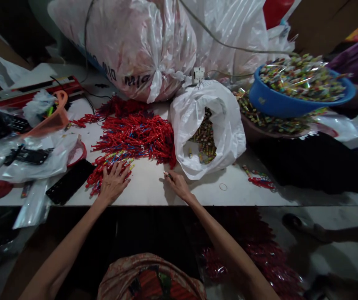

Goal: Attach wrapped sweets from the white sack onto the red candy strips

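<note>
My left hand (114, 182) lies palm down with its fingers spread on the near part of a pile of thin red strands (132, 133) with bits of blue and yellow. My right hand (179, 185) is pinched above the white tabletop, with a small light-tipped piece (166, 174) showing at the fingertips. That piece is too small to name. Just beyond the right hand an open white plastic bag (229, 137) stands with its mouth toward me. Many small yellowish and brown cylinders (208, 137) lie inside it.
A blue basin (275, 106) heaped with small wrapped pieces is at the right, near a person's purple sleeve (356, 62). Large stuffed bags (129, 46) stand behind. At left are a dark phone-like slab (69, 182) and an orange basket (49, 121). A rubber band (223, 187) lies at right.
</note>
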Demonstrator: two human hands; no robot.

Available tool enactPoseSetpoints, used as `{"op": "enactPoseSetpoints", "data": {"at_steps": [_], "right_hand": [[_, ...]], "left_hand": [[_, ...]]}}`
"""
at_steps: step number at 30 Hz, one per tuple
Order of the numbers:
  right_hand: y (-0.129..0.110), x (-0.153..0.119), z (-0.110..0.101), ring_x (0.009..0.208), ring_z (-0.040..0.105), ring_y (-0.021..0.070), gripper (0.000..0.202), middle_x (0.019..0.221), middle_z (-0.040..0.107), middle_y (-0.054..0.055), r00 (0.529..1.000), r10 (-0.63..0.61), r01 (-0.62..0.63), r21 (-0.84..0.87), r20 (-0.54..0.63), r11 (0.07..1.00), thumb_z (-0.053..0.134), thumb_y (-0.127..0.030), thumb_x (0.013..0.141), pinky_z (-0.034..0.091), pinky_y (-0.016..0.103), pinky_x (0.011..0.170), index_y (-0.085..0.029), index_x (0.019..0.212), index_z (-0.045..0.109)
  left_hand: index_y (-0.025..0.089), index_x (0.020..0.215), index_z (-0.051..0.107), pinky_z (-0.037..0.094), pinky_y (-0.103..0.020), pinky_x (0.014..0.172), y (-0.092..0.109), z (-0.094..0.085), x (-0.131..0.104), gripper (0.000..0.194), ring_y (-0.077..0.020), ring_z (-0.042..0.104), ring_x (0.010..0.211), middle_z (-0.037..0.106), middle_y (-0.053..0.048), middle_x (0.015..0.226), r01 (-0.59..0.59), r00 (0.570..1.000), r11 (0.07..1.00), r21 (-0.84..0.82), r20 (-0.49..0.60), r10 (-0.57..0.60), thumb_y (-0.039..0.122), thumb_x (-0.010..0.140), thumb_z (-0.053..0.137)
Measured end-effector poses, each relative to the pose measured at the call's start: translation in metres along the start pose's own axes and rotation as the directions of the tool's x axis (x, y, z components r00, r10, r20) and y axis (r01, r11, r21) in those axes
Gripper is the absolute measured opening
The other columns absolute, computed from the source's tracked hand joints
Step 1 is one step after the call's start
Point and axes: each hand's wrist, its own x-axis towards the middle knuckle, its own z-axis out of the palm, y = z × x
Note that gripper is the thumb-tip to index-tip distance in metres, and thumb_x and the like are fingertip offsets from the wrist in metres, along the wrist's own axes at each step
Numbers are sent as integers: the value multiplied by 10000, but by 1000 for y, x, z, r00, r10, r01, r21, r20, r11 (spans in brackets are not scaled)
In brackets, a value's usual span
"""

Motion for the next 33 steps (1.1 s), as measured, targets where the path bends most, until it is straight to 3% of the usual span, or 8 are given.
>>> {"op": "enactPoseSetpoints", "data": {"at_steps": [5,9,15,21,23,25,28,33], "right_hand": [[10,1,0,555,376,122,242,567,403,-24,1000,10,-7,167,-19,986,428,-354,845,253,234,534,-191,674,481],[11,3,5,563,406,121,293,589,439,-22,998,50,-39,276,-34,960,456,-436,835,279,230,527,-180,712,527],[12,2,6,581,462,121,353,653,537,-10,995,99,-82,350,-31,933,536,-512,799,328,221,511,-174,871,604],[-1,-5,6,469,408,89,354,545,450,-53,972,211,-107,596,-107,796,572,-537,757,318,213,446,-184,778,576],[-10,-7,0,430,403,79,333,546,465,-59,958,262,-98,725,-117,681,576,-517,744,325,216,428,-186,770,560],[-19,-8,-10,425,426,72,280,572,507,-55,953,288,-89,815,-98,573,591,-457,727,342,214,432,-184,784,567],[-29,-10,-29,445,461,66,201,591,556,-42,973,227,-139,868,31,477,628,-344,681,355,205,448,-168,775,605],[-34,-16,-47,449,455,65,141,525,555,-31,939,-5,-295,812,344,504,651,-259,652,330,191,435,-133,716,654]], "left_hand": [[220,1356,506,103,-650,1097,-27,-2,8,463,-342,352,1360,436,-153,1461,-65,995,998,-23,-80,63,348,916,442],[169,1309,543,130,-648,1085,3,-1,46,428,-356,406,1301,508,-184,1385,-7,986,999,-50,-165,-2,290,911,443],[129,1035,661,271,-580,1046,43,2,118,355,-315,556,1073,645,-188,1090,65,997,989,-136,51,-59,22,804,413],[154,912,636,337,-512,1012,58,-8,115,173,-291,564,1058,654,-158,1065,81,997,942,-326,10,-82,139,825,488],[165,840,615,450,-408,848,69,-15,98,157,-234,613,865,670,-107,872,164,986,761,-627,116,-116,248,850,482],[158,827,607,451,-302,627,83,-22,77,260,-177,599,652,644,-65,731,318,943,399,-860,332,-35,391,842,494],[128,860,631,323,-224,462,100,-33,47,424,-106,522,485,624,-37,675,519,844,-24,-854,508,171,530,725,620],[105,832,663,243,-198,429,109,-45,23,485,-57,443,439,574,1,604,583,798,-132,-802,534,278,542,632,727]]}}
